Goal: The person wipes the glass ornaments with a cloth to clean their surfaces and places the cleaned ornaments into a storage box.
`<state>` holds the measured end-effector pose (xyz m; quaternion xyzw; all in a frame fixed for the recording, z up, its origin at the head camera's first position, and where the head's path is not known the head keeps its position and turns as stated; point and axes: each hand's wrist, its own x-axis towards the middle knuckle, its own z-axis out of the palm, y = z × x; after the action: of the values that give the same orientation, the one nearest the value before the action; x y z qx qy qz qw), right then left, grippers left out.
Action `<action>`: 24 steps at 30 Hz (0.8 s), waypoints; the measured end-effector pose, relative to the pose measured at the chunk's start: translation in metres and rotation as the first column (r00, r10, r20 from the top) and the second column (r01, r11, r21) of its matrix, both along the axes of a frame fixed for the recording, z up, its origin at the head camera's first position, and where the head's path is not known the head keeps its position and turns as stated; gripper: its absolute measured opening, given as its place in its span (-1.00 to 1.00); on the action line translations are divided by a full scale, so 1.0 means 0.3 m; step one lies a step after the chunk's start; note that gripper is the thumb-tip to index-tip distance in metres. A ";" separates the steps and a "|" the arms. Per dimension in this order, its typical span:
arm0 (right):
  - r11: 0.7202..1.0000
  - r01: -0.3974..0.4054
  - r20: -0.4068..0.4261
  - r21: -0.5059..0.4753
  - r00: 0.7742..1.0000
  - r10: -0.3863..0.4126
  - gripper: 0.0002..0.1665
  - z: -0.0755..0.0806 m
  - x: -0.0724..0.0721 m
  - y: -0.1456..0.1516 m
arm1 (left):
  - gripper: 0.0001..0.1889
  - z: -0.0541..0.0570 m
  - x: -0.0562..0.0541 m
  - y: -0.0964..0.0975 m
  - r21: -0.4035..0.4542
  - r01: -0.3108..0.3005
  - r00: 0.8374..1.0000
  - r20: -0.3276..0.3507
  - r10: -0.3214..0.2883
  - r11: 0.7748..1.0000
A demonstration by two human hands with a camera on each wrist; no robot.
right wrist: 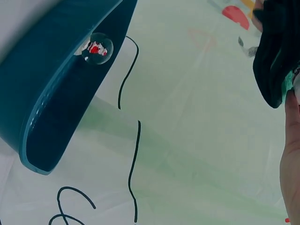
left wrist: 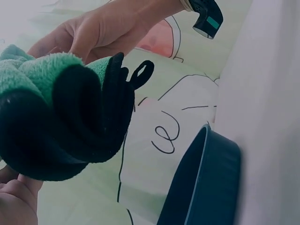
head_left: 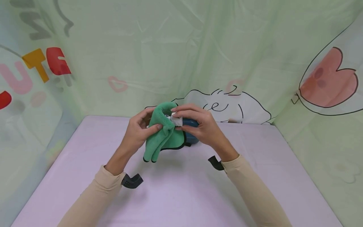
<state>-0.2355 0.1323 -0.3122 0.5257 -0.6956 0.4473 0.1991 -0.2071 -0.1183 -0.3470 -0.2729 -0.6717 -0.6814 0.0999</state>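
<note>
A green plush cloth with black edging drapes from my left hand, whose thumb and fingers pinch it. My right hand grips a small white object with dark marks between fingertips and thumb, against a fold of the cloth. The object's kind cannot be told, as fingers and cloth partly cover it. In the left wrist view the cloth's dark underside and a hanging loop show. Behind the right hand stands a blue container.
A clear ball with a red and white figure inside shows within the container's rim in the right wrist view. Under the hands lies a pale lilac tabletop. Printed curtains enclose the back and sides.
</note>
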 end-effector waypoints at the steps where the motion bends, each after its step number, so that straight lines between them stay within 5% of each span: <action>1: 1.000 -0.001 -0.010 0.003 1.000 0.002 -0.45 0.001 -0.001 0.001 | -0.47 0.000 0.000 -0.001 0.000 0.002 1.000 0.012 -0.002 1.000; 13: 1.000 -0.004 -0.040 0.000 0.999 0.004 -0.45 -0.003 -0.011 0.003 | -0.46 0.001 0.007 0.001 0.019 0.013 0.997 0.074 -0.015 1.000; 24: 0.997 -0.040 0.193 -0.059 0.980 0.051 -0.38 -0.008 0.004 -0.006 | -0.42 -0.007 0.001 0.007 0.058 0.047 0.996 -0.072 -0.043 0.997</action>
<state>-0.2341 0.1306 -0.3146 0.4896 -0.6871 0.5198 0.1341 -0.2068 -0.1161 -0.3492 -0.3088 -0.6410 -0.6930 0.1162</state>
